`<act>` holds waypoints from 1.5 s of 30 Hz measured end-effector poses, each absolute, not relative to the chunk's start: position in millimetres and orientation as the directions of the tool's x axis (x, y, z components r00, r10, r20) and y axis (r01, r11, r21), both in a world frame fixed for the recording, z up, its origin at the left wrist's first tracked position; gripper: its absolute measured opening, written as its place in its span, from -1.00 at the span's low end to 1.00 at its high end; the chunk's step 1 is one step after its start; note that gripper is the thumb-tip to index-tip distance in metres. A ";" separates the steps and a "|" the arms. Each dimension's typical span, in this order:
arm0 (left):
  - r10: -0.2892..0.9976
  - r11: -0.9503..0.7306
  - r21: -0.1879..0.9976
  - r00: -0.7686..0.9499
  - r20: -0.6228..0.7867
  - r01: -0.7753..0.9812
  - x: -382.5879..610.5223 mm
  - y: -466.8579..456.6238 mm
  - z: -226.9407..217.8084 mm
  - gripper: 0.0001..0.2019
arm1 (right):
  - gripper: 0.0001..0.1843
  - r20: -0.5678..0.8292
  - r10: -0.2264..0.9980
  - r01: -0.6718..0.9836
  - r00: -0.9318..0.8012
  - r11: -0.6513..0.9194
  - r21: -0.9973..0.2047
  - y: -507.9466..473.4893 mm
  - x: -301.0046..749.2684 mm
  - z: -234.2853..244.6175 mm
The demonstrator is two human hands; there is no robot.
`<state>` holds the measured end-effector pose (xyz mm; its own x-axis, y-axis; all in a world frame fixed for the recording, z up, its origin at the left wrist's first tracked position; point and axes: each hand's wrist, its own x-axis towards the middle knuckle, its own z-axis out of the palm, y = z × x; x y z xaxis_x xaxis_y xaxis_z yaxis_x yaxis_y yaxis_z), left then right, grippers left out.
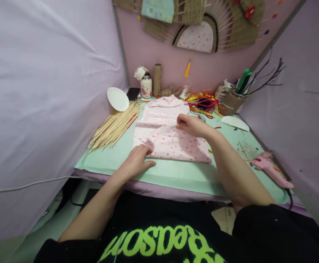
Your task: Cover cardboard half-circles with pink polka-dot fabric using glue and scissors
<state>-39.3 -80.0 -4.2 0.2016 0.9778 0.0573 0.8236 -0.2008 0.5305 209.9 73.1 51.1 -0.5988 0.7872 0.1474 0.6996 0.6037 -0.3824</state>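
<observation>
A pale pink cloth (173, 146) with red and pink dots lies on the mint-green tabletop in front of me, wrinkled and partly folded over itself. My left hand (140, 159) rests at its near left corner, palm down, fingers lying on the edge and thumb spread onto the table. Over the cloth's right half, my right hand (191, 125) is closed, its fingers curled and pinching at the folded layer. The fingertips are partly hidden behind the hand.
Thin wooden sticks (114, 126) and a white round disc (118, 99) lie left. Behind stand a bottle (146, 86), a twine spool (157, 79) and tangled coloured cords (203, 102). A pink glue gun (271, 170) and a pen holder (233, 102) with branches are right.
</observation>
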 end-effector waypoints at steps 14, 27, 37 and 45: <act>0.992 -0.077 0.452 0.115 -0.057 0.889 -46.3 -60.4 9.1 -0.73 | -0.63 0.373 0.847 0.813 -0.378 0.496 -0.305 57.5 252.6 31.1; 0.996 -0.053 0.412 0.077 -0.041 0.910 -45.6 -63.8 2.0 -0.73 | -0.72 0.044 0.999 0.856 -0.030 0.049 -0.514 -49.9 304.9 -14.3; 0.962 -0.178 0.369 0.241 -0.131 0.912 -46.1 -89.0 25.0 -0.77 | -0.66 -0.107 0.993 0.936 -0.041 0.001 -0.352 -79.7 298.8 -4.7; 0.904 -0.372 0.385 0.424 -0.056 0.845 28.9 16.4 58.6 -0.58 | -0.71 -0.083 0.995 0.915 -0.062 0.023 -0.402 -94.1 298.2 -8.2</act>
